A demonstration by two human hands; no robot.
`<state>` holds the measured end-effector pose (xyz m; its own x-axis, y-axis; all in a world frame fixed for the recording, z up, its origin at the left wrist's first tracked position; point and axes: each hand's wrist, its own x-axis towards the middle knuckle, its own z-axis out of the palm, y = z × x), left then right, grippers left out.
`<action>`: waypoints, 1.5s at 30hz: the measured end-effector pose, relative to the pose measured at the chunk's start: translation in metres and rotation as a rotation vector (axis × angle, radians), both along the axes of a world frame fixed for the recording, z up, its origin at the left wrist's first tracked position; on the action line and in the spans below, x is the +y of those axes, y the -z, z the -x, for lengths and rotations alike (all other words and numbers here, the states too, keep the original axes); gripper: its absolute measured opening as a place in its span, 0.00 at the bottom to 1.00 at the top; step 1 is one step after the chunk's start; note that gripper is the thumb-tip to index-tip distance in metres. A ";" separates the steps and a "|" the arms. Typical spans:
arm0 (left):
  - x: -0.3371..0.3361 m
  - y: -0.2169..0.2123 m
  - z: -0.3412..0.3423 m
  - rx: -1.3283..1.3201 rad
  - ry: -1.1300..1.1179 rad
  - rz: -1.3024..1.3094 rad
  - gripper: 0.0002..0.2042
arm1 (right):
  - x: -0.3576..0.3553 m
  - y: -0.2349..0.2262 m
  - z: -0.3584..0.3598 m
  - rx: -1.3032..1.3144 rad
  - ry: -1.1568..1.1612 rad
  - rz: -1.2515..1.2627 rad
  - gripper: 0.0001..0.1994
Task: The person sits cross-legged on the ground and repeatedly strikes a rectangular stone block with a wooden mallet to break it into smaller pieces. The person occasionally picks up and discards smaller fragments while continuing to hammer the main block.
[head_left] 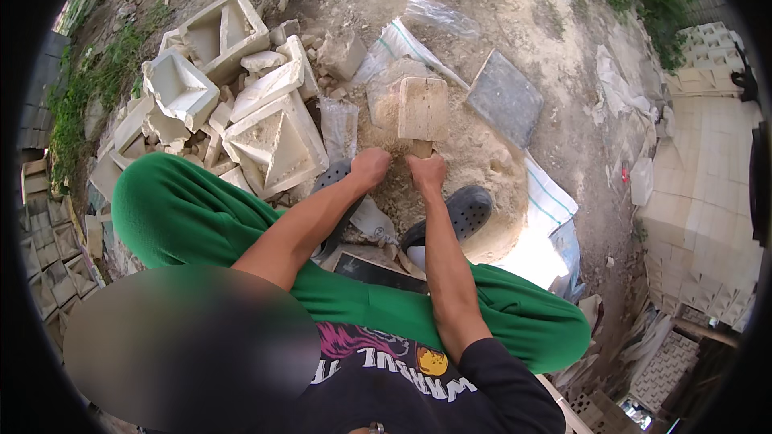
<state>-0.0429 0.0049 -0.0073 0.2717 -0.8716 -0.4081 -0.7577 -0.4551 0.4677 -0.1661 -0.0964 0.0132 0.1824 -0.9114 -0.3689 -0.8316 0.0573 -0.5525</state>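
Nearest, on the person's side of the tan, block-headed wooden mallet (423,108), lie loose green trousers (201,209) and dark grey perforated clogs (469,210). The right hand (427,170) is closed round the mallet's short handle. Just left of that handle, the left hand (372,167) looks curled; its fingers are hidden, so whether it holds anything cannot be told. The mallet's head is over a pale tan, crumbly heap (474,162). Left of the mallet are broken cream hollow blocks (277,141); right, a flat grey square slab (505,98); beyond, crumpled clear plastic (442,16).
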 end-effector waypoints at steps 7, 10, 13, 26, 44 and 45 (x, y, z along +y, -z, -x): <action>0.000 0.003 -0.001 0.010 0.010 0.014 0.08 | -0.017 -0.066 -0.039 -0.500 0.010 0.257 0.22; 0.000 -0.003 0.000 0.015 0.012 -0.010 0.09 | -0.002 -0.050 -0.038 -0.371 0.022 0.196 0.23; -0.002 -0.003 0.005 0.015 0.012 0.055 0.09 | 0.008 -0.002 -0.021 0.228 -0.092 -0.087 0.24; 0.006 0.004 0.001 0.023 0.046 0.071 0.09 | -0.005 -0.073 -0.049 -0.378 -0.057 0.278 0.22; 0.000 0.000 0.000 -0.013 0.073 0.019 0.08 | -0.018 -0.035 -0.027 -0.499 0.143 0.113 0.19; -0.002 0.002 0.002 -0.022 0.075 0.023 0.08 | -0.018 -0.026 -0.026 -0.522 0.139 0.126 0.22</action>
